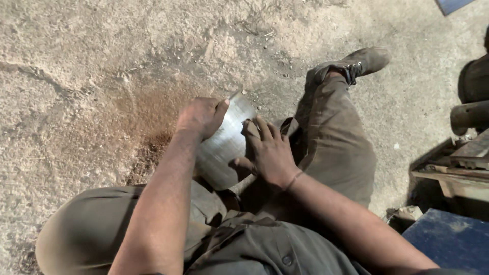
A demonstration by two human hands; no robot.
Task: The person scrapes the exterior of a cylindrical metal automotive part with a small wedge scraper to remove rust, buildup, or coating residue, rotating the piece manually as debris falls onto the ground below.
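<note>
I sit on a dusty concrete floor (76,61) with a shiny rounded metal sheet (226,145) propped between my legs. My left hand (199,117) grips its upper left edge, thumb over the rim. On the sheet's right side lies my right hand (267,153), its fingers pressing a small piece of abrasive paper (249,127) against the metal. The sheet's lower end is hidden behind my knee and arm. Reddish-brown dust (147,132) lies on the floor just left of the sheet.
My right leg in olive trousers stretches forward, ending in a worn boot (356,63). A rusty metal machine frame (458,163) stands at the right. A blue box (448,239) sits at the lower right, and a blue corner (451,5) shows at the top right.
</note>
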